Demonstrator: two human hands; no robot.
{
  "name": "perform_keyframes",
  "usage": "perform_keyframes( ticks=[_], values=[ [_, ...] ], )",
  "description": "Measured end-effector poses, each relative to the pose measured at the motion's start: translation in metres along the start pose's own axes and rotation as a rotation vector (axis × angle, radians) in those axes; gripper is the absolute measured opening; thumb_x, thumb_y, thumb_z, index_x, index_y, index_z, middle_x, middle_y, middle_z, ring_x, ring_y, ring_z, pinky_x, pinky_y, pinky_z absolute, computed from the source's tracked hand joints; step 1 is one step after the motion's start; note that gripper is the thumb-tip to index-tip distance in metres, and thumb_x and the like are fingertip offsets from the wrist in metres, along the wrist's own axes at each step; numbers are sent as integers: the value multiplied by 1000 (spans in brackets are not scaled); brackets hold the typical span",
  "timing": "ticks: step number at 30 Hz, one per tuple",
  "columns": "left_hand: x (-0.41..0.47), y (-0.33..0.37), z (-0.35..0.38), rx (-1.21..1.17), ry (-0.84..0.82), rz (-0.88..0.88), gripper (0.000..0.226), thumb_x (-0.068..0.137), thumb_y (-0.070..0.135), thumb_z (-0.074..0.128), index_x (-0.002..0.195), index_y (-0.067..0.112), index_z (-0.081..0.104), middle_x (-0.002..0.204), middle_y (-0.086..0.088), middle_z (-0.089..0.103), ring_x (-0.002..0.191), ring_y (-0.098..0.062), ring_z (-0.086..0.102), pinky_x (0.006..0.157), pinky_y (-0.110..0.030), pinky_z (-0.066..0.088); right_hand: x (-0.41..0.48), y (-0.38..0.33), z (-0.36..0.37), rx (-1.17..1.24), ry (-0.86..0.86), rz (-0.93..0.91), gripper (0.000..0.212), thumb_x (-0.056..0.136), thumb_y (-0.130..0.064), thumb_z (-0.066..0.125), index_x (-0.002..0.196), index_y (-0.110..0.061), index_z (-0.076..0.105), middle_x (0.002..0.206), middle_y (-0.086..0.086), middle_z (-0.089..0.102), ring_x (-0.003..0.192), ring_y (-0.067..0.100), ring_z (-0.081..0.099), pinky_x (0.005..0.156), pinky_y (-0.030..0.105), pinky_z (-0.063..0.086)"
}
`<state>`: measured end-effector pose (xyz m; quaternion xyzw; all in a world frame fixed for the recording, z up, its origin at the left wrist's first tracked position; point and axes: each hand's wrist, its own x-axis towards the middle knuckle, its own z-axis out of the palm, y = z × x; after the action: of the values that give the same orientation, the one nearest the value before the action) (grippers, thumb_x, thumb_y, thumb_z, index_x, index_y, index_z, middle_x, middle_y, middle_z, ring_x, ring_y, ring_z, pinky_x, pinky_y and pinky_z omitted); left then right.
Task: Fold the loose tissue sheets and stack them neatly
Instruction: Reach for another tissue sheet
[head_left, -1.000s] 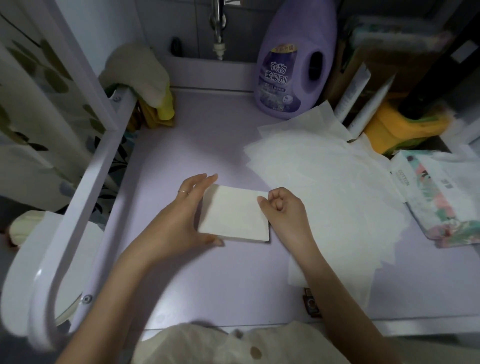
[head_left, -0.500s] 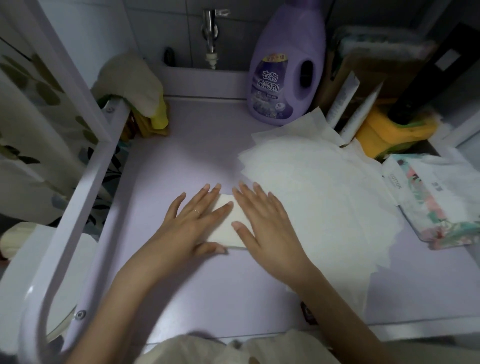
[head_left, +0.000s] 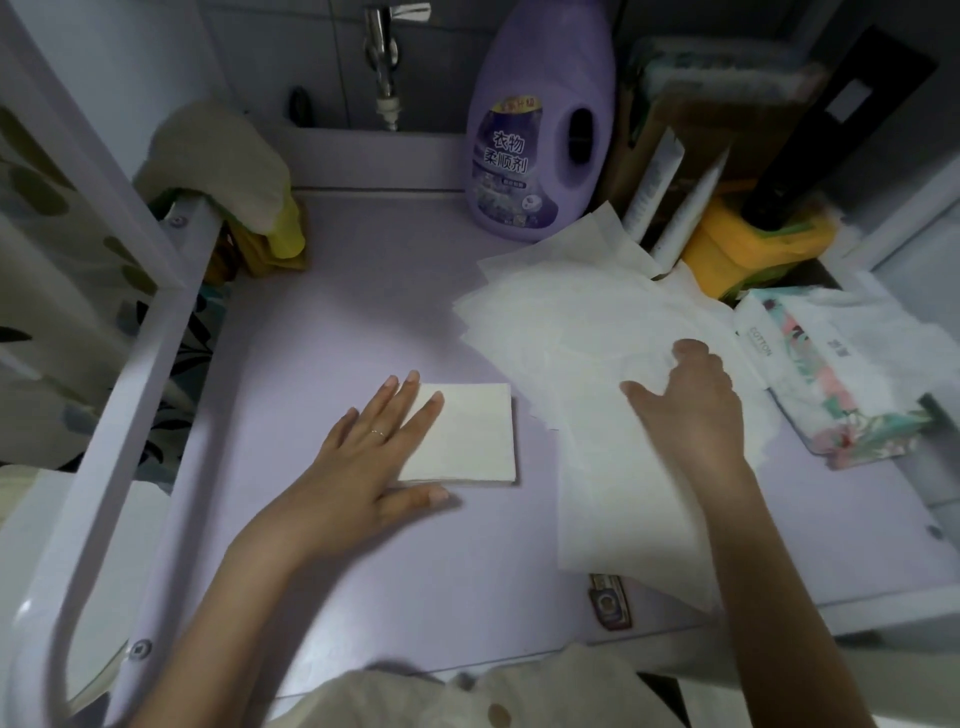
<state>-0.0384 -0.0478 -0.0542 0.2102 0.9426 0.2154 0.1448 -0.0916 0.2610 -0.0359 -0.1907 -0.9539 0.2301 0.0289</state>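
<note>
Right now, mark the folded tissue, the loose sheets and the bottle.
folded tissue (head_left: 467, 436): head view, its bare top face.
loose sheets (head_left: 582, 332): head view, middle of the pile.
bottle (head_left: 511, 156): head view, its front label.

Folded tissue (head_left: 467, 436) lies mid-bench (head_left: 363, 291), left hand (head_left: 374, 457) flat on its 9 o'clock side. Loose sheets (head_left: 582, 332) overlap at 3 o'clock of it, just beside; right hand (head_left: 691, 400) on them, fingers curled into the top sheet. Tissue pack (head_left: 841, 384) at 3 o'clock beyond the sheets. Bottle (head_left: 540, 135) stands at 1 o'clock, behind the sheets. Tap (head_left: 382, 57) at 12 o'clock. Cloth (head_left: 223, 161) at 10 o'clock, on the rail (head_left: 156, 332).
</note>
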Motion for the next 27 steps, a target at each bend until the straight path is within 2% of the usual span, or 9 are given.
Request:
perform_keyframes(
  ticks=[7, 9, 11, 13, 15, 19, 21, 23, 27],
  values=[
    [2, 9, -2, 71, -14, -33, 97, 53, 92, -20, 137, 44, -28, 145, 18, -42, 128, 5, -43, 110, -27, -24, 9, 6, -4, 142, -38, -35, 38, 84, -21, 70, 117, -10, 54, 104, 3, 59, 100, 24, 55, 78, 34, 43],
    [2, 11, -3, 73, 46, -27, 100, 59, 90, -18, 144, 39, -21, 149, 13, -37, 131, 2, -42, 108, -26, -28, 7, 5, -6, 158, -5, -92, 18, 85, -16, 67, 98, -14, 54, 79, -5, 50, 81, 21, 50, 65, 31, 36],
    [3, 15, -3, 50, 173, 22, 96, 72, 86, -6, 152, 31, -4, 156, 7, -27, 137, -3, -35, 111, -28, -27, 4, -1, -12, 253, 11, -176, 18, 87, -15, 66, 99, -21, 53, 77, -11, 49, 74, 12, 49, 67, 27, 35],
    [4, 22, -5, -45, 314, 111, 82, 85, 76, 17, 152, 29, 16, 161, 4, -9, 144, -6, -23, 115, -29, -19, 0, -9, -21, 445, -27, -278, 11, 89, -17, 66, 98, -19, 59, 81, -10, 57, 68, 3, 49, 68, 20, 38],
    [5, 33, -6, -201, 423, 160, 68, 88, 63, 40, 147, 31, 29, 161, 9, 6, 147, -4, -9, 118, -23, -5, -8, -18, -31, 680, -107, -368, 16, 89, -23, 66, 91, -7, 62, 78, 1, 60, 65, 11, 51, 64, 26, 40],
    [12, 64, -14, -810, 314, 111, 85, 74, 50, 70, 146, 37, 27, 151, 28, 26, 140, 7, 21, 112, -15, 23, -25, -46, -45, 1108, -205, -409, 11, 93, -7, 58, 97, -14, 66, 92, -1, 74, 87, 16, 69, 76, 30, 55],
    [20, 74, -15, -994, 270, 122, 86, 69, 35, 78, 142, 27, 34, 140, 18, 47, 131, -2, 44, 106, -20, 37, -31, -60, -45, 1222, -233, -397, 16, 93, -5, 56, 101, -15, 66, 95, -3, 74, 93, 16, 70, 80, 29, 55],
    [26, 86, -18, -1086, 363, 70, 61, 73, 14, 81, 126, 18, 52, 120, 7, 66, 110, -8, 62, 90, -21, 50, -35, -71, -42, 1303, -237, -380, 14, 92, -6, 59, 102, -13, 65, 96, -3, 74, 95, 15, 69, 80, 28, 54],
    [24, 91, -22, -1119, 571, -3, 17, 86, 6, 67, 93, 21, 67, 87, 11, 74, 78, -5, 69, 64, -18, 52, -38, -73, -37, 1418, -383, -439, 14, 84, -34, 70, 92, -22, 73, 98, -6, 73, 96, 10, 68, 83, 24, 52]
  ],
)
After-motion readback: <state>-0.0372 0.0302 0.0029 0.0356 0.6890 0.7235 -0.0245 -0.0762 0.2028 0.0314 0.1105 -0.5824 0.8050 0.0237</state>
